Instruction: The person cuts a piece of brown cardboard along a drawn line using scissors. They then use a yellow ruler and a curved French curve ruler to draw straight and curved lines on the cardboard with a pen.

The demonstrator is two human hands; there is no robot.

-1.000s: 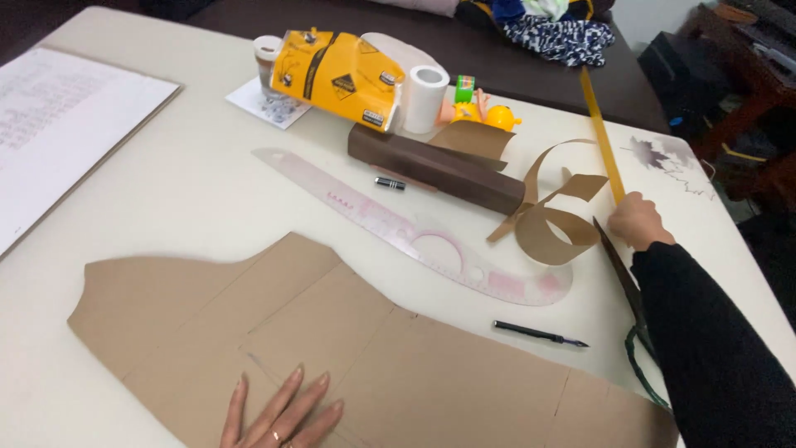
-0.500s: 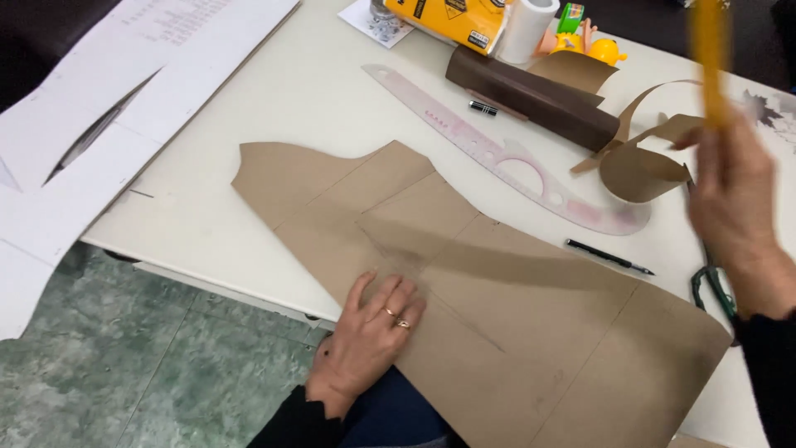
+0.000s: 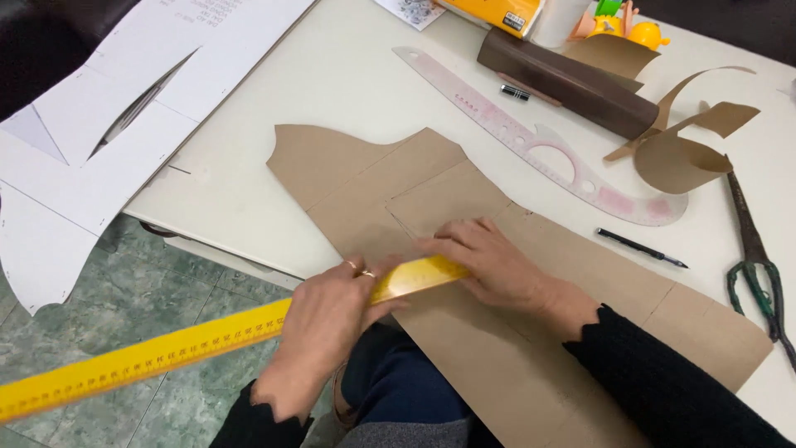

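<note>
Bench (image 3: 365, 75), white top, carries everything. Brown card pattern piece (image 3: 580, 348) is the biggest item on it, lying flat, its lower part overhanging the near edge above the person's lap. White paper sheets (image 3: 91, 158) sit far left, hanging off the bench. Yellow ruler (image 3: 182, 344) lies slantwise, one end on the card, the long rest sticking out over the green floor. Left hand (image 3: 327, 323) is closed around the ruler near the card's edge; right hand (image 3: 493, 261) lies flat, fingers spread, pressing the ruler's end onto the card. Hands are close together. Judgement: ruler looks stiff and light, but the overhang will lever it up, so grip near the bench edge and pin the tip. Card looks thin and stiff-ish, likely to crease or slide on the smooth top; hold it flat with the palm. Clear curved ruler (image 3: 539, 145), brown box (image 3: 568, 83), curled card offcuts (image 3: 676, 153), scissors (image 3: 759, 261) and pen (image 3: 640, 247) lie beyond, untouched.
</note>
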